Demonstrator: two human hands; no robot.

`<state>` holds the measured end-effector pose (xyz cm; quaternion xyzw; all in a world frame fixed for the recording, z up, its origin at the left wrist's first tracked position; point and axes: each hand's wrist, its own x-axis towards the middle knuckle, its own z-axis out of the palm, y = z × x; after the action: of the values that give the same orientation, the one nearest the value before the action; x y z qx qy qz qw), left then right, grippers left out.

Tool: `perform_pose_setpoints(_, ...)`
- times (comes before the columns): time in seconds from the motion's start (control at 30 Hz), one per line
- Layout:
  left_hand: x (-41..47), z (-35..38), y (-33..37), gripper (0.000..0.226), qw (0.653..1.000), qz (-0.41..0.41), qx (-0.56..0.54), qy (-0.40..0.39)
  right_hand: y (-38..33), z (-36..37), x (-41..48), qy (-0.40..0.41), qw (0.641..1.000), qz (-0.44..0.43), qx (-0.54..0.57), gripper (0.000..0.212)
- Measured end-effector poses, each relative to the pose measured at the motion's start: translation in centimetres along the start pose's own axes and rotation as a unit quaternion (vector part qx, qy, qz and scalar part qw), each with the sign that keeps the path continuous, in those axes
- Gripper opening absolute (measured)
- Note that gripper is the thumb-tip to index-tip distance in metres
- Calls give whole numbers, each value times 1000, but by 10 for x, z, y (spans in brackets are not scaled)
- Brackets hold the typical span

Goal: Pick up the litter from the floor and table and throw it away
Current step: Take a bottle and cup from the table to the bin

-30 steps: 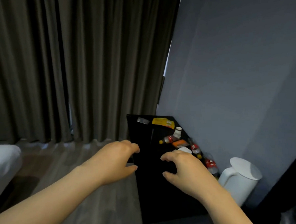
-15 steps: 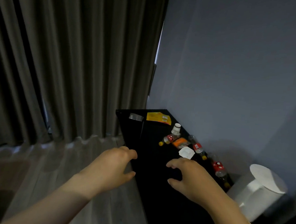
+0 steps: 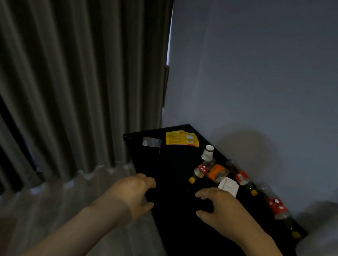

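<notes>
Litter lies on a black table [image 3: 173, 168] against the wall: a yellow packet [image 3: 180, 138], a clear wrapper [image 3: 151, 142], a white paper cup [image 3: 208, 152], an orange wrapper [image 3: 216, 171], a white paper square [image 3: 228, 186], and empty bottles with red labels [image 3: 201, 169], [image 3: 240, 177], [image 3: 278, 209]. My left hand [image 3: 134, 195] hovers at the table's left edge, fingers loosely curled, holding nothing. My right hand [image 3: 222, 211] hovers over the tabletop just short of the paper square, also empty.
Dark grey curtains [image 3: 71, 81] hang at the left down to a grey wooden floor [image 3: 48, 209]. A white kettle [image 3: 323, 248] stands at the table's near right end. The blue-grey wall [image 3: 268, 74] runs along the table's far side.
The view has swung right and closer to the table. Both hands stay out in front, empty, now nearer the litter.
</notes>
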<state>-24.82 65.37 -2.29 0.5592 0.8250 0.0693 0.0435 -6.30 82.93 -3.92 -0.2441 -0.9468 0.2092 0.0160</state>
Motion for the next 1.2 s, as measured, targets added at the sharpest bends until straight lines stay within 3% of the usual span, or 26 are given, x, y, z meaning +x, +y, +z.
perform_pose_setpoints(0.2, 60, 14, -40, 45, 997, 35, -29, -54, 13, 8, 57, 1, 999, 47, -7, 49)
perform_pose_setpoints(0.67, 178, 22, -150, 43, 976, 197, -62, -75, -8, 47, 122, 39, 973, 226, 18, 51)
perform_pose_setpoints(0.93, 234, 36, -140, 49, 947, 279, -108, -116, -1, 52, 123, 58, 936, 345, 21, 48)
perform_pose_setpoints(1.2, 313, 63, -101, 46, 930, 312, -93, -171, 64, 47, 143, 58, 909, 410, 54, 47)
